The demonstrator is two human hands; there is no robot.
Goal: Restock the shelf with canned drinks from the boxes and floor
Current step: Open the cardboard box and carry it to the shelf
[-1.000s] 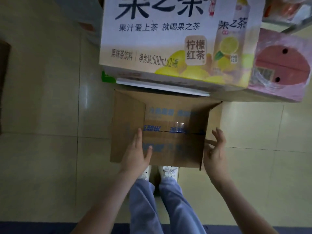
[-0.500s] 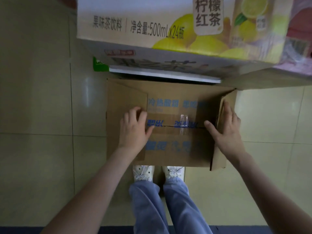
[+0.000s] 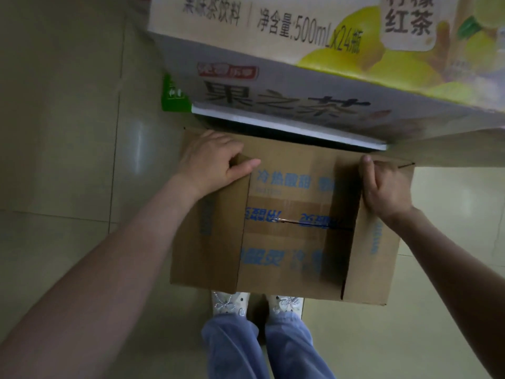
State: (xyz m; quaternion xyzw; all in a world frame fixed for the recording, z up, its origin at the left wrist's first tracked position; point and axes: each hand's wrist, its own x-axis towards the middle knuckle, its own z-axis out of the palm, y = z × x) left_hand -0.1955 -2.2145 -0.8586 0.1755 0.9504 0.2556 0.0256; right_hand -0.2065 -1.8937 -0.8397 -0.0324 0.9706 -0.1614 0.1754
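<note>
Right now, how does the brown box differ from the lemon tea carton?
The brown box is plain with blue print; the lemon tea carton shows yellow lemons. The brown box sits on the floor, the carton higher. The left hand and right hand grip the brown box's flaps, not the carton. Both carry Chinese lettering.

The lemon tea carton point(image 3: 300, 86) runs off the top and right edges and hides most of a green pack point(image 3: 175, 97). My left hand point(image 3: 213, 162) and right hand point(image 3: 385, 187) curl their fingertips out of sight behind the cardboard box point(image 3: 287, 242) flaps. The box's blue print is too blurred to read, and its near edge covers the tips of my shoes point(image 3: 231, 303).
</note>
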